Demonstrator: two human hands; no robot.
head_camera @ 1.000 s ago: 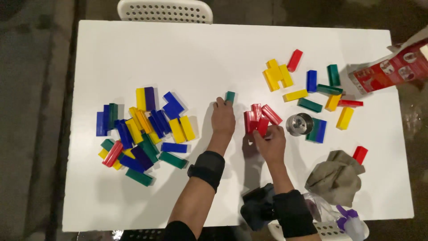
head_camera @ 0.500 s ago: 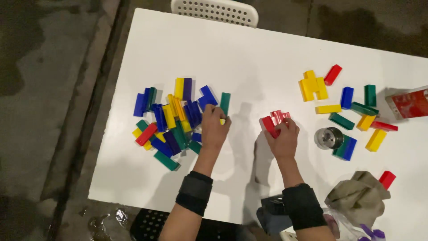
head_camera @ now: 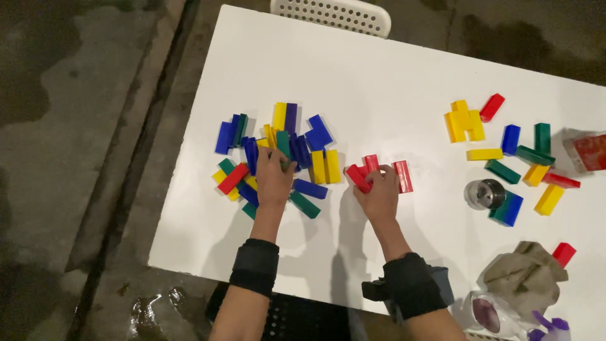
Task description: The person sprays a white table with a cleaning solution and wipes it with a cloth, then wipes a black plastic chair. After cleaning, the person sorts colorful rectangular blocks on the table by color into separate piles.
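Observation:
My left hand [head_camera: 274,177] rests on a pile of blue, yellow, green and red blocks [head_camera: 278,155] on the left of the white table [head_camera: 379,82]. Its fingers close on a green block [head_camera: 283,144] at the pile's middle. My right hand [head_camera: 379,192] grips a cluster of red blocks [head_camera: 379,172] near the table's middle; one red block [head_camera: 403,176] lies just right of the fingers. Both wrists wear black bands.
A second group of yellow, red, blue and green blocks [head_camera: 505,151] lies at the right, around a small metal cup [head_camera: 485,193]. A crumpled cloth [head_camera: 529,279] and red block [head_camera: 564,254] sit at the lower right, a red box [head_camera: 587,151] at the right edge, a white chair [head_camera: 331,14] beyond.
My left hand carried a green block from beside the red cluster leftward into the coloured pile. My right hand stayed on the red blocks. The camera view swung left.

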